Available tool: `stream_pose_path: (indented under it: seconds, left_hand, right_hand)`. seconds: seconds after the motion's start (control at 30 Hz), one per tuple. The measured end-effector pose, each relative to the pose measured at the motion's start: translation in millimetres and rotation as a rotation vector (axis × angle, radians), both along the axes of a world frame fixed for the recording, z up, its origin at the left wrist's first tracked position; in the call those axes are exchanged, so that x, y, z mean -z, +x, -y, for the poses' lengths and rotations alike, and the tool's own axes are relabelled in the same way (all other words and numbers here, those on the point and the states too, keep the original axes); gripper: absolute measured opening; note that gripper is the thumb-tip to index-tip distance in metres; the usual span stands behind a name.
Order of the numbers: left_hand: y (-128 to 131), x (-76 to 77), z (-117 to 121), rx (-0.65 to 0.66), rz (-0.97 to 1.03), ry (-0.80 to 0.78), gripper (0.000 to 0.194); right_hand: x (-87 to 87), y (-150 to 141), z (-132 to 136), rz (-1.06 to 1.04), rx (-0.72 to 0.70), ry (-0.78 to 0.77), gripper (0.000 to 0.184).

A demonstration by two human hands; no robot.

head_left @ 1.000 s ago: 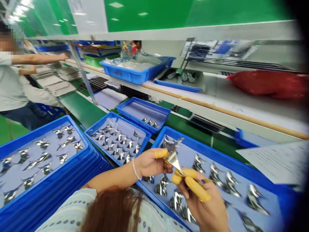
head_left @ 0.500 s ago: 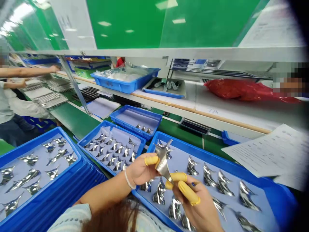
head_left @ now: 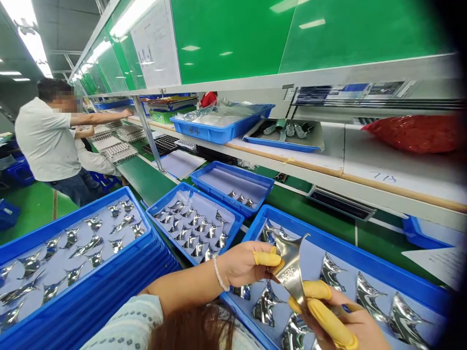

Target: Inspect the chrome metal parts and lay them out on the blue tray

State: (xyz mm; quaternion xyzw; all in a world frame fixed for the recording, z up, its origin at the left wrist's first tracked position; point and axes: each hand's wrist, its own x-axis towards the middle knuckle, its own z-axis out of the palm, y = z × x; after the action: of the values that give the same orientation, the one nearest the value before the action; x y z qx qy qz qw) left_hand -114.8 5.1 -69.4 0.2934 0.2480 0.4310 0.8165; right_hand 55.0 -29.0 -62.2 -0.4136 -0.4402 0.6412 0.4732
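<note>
Between my two hands is a shiny, curved metal part (head_left: 291,262) with pointed corners and some embossed marks on its face. My left hand (head_left: 243,264), with yellow finger cots on, pinches its upper left edge. At its narrow lower end, my right hand (head_left: 337,311) grips it with fingers in yellow cots. Beneath both hands lies a blue tray (head_left: 365,248) lined with pale sheet, holding several similar metal parts (head_left: 368,294). Part of that tray is hidden by my hands.
A stack of blue trays (head_left: 146,277) rises at left, its top one bearing metal parts. Two smaller blue trays (head_left: 233,218) (head_left: 268,187) sit beyond. Across the back runs a shelf (head_left: 335,146) with a red bag (head_left: 416,133). A co-worker (head_left: 47,136) stands at far left.
The camera view has swung left, so the scene sits further right and the co-worker shows more fully. The held part has turned, showing its broad face. Both hands keep their hold.
</note>
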Motion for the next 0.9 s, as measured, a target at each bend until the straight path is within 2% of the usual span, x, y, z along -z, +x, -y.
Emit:
stream_pose_path:
  seconds: [0.23, 0.5, 0.73, 0.9]
  left_hand:
    - [2, -1.0, 2, 0.003, 0.005, -0.03, 0.041]
    - [-1, 4.8, 1, -0.036, -0.023, -0.039, 0.037]
    - [-5, -2.4, 3, -0.046, -0.079, -0.015, 0.03]
    - [-5, -3.8, 2, -0.051, -0.127, 0.018, 0.033]
  right_hand:
    - [-7.7, 0, 3, -0.031, 0.033, -0.055, 0.025]
    - [-4.9, -2, 1, -0.033, 0.073, 0.005, 0.026]
    - [-14.9, -8, 3, -0.133, -0.041, -0.034, 0.032]
    - [-9.7, -5, 1, -0.138, -0.052, -0.014, 0.035]
